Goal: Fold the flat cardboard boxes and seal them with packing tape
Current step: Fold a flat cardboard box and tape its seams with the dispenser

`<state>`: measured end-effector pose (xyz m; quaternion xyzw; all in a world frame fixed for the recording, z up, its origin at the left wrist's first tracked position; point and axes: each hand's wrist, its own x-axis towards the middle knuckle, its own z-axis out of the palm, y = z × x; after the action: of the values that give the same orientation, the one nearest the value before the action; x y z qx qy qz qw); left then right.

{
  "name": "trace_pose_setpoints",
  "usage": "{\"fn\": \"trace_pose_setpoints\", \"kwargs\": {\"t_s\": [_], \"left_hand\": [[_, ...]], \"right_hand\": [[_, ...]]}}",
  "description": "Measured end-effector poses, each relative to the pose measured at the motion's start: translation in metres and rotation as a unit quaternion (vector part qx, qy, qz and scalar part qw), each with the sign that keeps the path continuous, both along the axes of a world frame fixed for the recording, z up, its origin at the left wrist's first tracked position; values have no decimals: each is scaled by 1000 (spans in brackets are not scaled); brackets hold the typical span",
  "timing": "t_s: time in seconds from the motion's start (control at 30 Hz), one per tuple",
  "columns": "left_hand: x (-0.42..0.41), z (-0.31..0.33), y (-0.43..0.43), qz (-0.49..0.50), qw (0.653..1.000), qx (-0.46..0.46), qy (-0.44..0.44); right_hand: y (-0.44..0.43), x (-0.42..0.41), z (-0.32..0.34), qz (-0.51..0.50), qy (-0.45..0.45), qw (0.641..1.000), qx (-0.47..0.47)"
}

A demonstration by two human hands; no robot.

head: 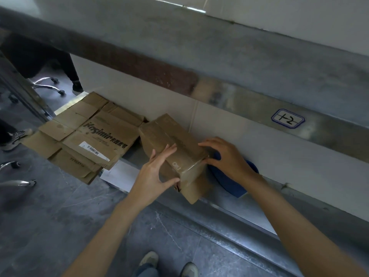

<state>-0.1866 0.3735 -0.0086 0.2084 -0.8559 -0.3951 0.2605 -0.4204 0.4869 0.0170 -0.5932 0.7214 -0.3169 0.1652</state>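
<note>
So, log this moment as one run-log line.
left hand: holds folded box | right hand: touches its right side | flat boxes: stacked beside it

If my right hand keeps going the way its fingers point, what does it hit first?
The cardboard box. The right hand points left at its near end, and the fingertips seem to be at its edge, though depth is unclear.
</note>
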Motion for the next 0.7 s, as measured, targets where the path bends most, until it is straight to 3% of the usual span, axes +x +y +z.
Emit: {"fn": "trace_pose_setpoints", "kwargs": {"t_s": [0.27, 0.37, 0.5, 0.7], "left_hand": [[6, 18, -106, -12, 993, -73, -90], [-1, 19, -124, -43, 993, -38, -101], [-1, 12, -116, -26, 998, -37, -52], [12, -1, -94, 43, 997, -47, -35]], "right_hand": [[15, 29, 5, -66, 18, 995, 69], [19, 41, 1, -100, 15, 993, 62], [17, 66, -5, -199, -59, 978, 9], [-15, 98, -19, -350, -131, 924, -83]]}}
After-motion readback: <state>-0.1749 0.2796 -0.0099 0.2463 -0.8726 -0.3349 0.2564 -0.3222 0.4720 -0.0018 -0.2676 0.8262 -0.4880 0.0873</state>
